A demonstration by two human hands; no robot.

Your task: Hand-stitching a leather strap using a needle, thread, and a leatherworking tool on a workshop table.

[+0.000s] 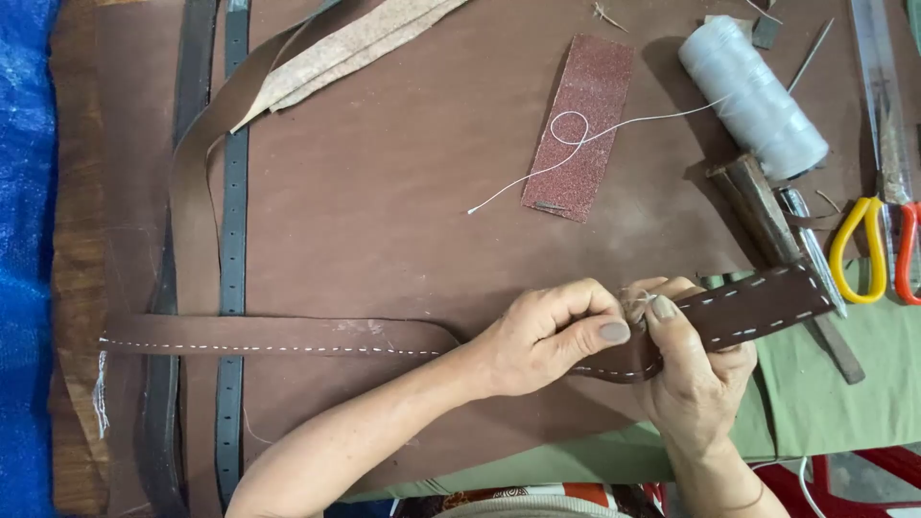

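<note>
Btwn both hands' fingers (614, 333): stitched leather strap (758, 305), pinched.

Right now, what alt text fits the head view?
Both hands, left hand and right hand, pinch a brown stitched leather strap over a brown work surface. A spool of white thread and sandpaper lie beyond.

Spool (755, 84) right of sandpaper (579, 127) (touching neither).
</note>
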